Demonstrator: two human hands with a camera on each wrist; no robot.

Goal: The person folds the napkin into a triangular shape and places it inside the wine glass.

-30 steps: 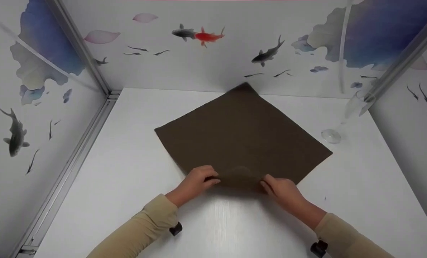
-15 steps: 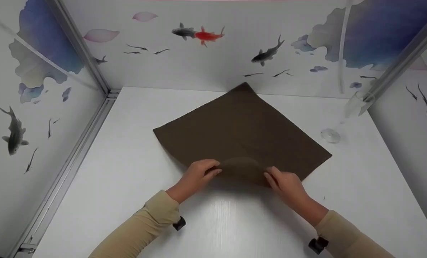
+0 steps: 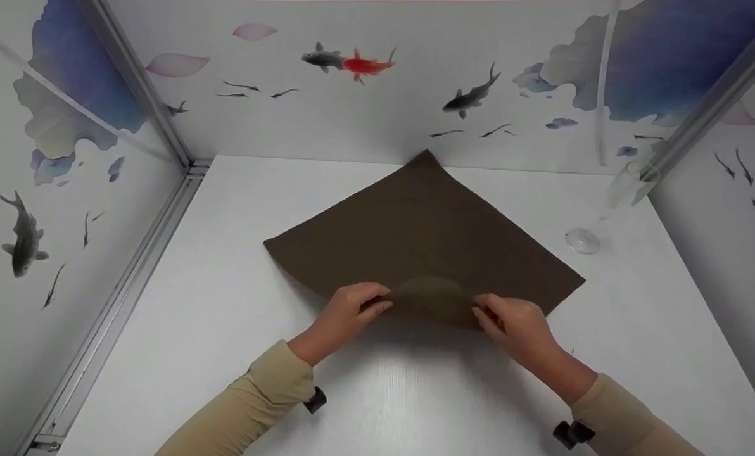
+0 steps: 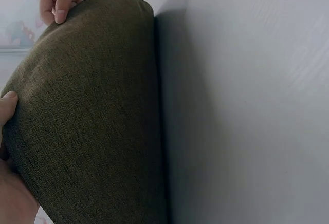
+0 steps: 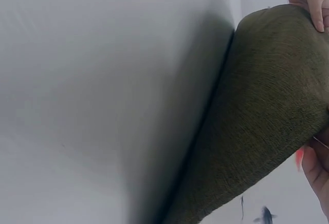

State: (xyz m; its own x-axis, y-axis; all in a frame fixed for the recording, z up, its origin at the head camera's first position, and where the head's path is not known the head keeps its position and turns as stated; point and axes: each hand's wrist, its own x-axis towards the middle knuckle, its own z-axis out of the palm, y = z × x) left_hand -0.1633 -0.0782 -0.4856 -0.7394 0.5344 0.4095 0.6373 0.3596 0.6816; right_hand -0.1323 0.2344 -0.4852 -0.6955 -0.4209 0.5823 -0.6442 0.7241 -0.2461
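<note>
A square dark brown cloth point(image 3: 403, 221) of coarse weave lies diagonally on the white table, one corner at the back wall. Its near part is lifted and bowed between the hands, and the near corner does not show in the head view. My left hand point(image 3: 350, 315) pinches the cloth on the left of this bowed part, thumb against the fingers. On the right my right hand point(image 3: 518, 322) pinches it the same way. Both wrist views show the cloth point(image 4: 97, 106) rising in a rounded curve from the table surface. Parts of the fingers are hidden behind it.
A clear stemmed glass point(image 3: 584, 241) stands at the back right, beyond the cloth's right corner. White panels point(image 3: 365, 126) printed with fish and petals close off the back and sides. A metal rail point(image 3: 121, 297) runs along the table's left edge.
Both hands have moved slightly away from the body with the pinched part, and the right hand a little rightward. The cloth's left corner has shifted left and nearer; its near part bows more.
</note>
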